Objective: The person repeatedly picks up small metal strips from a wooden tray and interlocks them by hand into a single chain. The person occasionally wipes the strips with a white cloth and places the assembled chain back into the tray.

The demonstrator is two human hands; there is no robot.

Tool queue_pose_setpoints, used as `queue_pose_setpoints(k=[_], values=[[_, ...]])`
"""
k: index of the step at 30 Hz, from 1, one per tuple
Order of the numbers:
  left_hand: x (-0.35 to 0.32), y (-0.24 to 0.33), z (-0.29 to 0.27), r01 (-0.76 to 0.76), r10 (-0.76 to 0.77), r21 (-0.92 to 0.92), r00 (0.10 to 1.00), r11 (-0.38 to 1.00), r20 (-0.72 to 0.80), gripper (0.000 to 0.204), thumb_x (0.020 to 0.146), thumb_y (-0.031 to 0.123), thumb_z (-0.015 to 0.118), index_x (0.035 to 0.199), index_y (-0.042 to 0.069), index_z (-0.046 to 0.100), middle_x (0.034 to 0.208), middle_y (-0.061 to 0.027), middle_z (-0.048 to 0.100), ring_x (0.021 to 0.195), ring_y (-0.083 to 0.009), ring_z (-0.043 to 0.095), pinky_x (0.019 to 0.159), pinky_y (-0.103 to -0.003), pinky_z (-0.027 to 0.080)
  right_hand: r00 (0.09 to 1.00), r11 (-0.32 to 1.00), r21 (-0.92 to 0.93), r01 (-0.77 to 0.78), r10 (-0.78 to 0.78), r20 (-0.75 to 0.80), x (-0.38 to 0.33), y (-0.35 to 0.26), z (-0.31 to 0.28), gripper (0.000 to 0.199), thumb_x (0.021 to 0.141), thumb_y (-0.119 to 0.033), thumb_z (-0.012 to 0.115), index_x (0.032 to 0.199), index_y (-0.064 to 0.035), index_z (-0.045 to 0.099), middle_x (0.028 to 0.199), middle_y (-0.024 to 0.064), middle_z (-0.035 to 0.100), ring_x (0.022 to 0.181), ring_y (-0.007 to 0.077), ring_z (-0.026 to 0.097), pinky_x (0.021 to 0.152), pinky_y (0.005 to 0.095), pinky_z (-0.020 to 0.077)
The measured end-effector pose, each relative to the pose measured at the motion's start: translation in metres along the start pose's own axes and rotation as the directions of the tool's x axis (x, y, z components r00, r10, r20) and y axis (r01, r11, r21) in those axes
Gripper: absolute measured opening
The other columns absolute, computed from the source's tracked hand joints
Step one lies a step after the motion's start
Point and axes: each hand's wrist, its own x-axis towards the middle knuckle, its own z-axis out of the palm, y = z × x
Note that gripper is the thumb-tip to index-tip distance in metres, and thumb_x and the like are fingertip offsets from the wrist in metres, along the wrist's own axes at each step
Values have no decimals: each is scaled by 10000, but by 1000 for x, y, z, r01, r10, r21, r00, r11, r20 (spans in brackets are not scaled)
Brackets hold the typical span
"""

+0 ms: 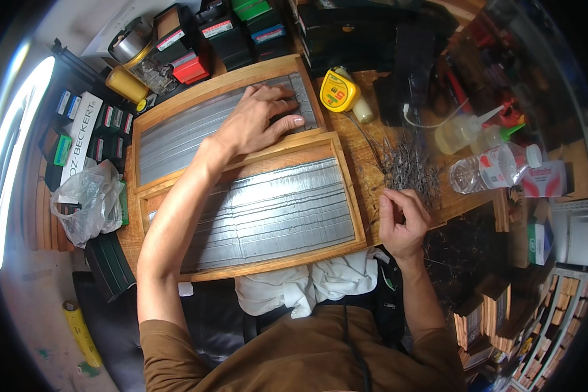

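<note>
Two shallow wooden trays lie on the bench, both lined with rows of thin grey metal pieces. My left hand (260,119) reaches across the near tray (359,225) and rests on the right part of the far tray (137,151). Its fingers lie over the metal rows and its thumb is stretched out, with nothing visibly held. To the right of the near tray, my right hand (404,222) is closed, thumb against curled fingers; whatever it may hold is hidden. Just beyond it sits a loose heap of thin, dark, needle-like metal pieces (411,168).
A yellow tape measure (338,90), a clear plastic bottle (487,171) and squeeze bottles (456,134) stand right of the trays. Small boxes (225,39) line the back. At left are a crumpled plastic bag (88,202) and a bright lamp (13,157). White cloth (307,284) covers my lap.
</note>
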Motion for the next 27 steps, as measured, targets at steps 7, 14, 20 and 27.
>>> queue_pose_setpoints(k=[7, 14, 20, 27], values=[[-4, -7, 8, -38, 36, -48, 998, 998, -45, 587, 995, 515, 647, 1265, 1, 730, 1507, -204, 566, 1472, -370, 435, 1222, -484, 310, 1000, 1000, -1, -6, 6, -4, 0, 0, 1, 152, 924, 24, 739, 1074, 17, 713, 892, 108, 692, 690, 180, 668, 567, 278, 512], [3, -10, 13, -30, 19, -119, 995, 992, -94, 530, 943, 521, 721, 1120, 24, 765, 1514, -212, 558, 1465, -374, 450, 1230, -497, 298, 1000, 1000, -14, 5, -5, -14, -1, 2, 2, 145, 923, 21, 742, 1065, 17, 712, 894, 112, 697, 708, 187, 678, 583, 280, 520], [1, -15, 10, -19, -20, -323, 993, 946, -116, 405, 959, 436, 699, 1035, 38, 693, 1460, -221, 602, 1414, -389, 502, 1181, -486, 360, 1000, 1000, -9, -7, 6, -11, -1, 2, 2, 144, 923, 21, 741, 1064, 19, 715, 897, 112, 699, 718, 189, 683, 587, 279, 522], [13, -19, 12, 224, -256, -613, 966, 758, 36, 264, 1046, 218, 466, 1252, 74, 547, 1466, -151, 576, 1411, -271, 489, 1185, -403, 352, 1000, 1000, -6, -24, 24, -8, -1, 2, 2, 142, 924, 17, 740, 1064, 22, 715, 905, 110, 699, 713, 183, 679, 588, 279, 522]])
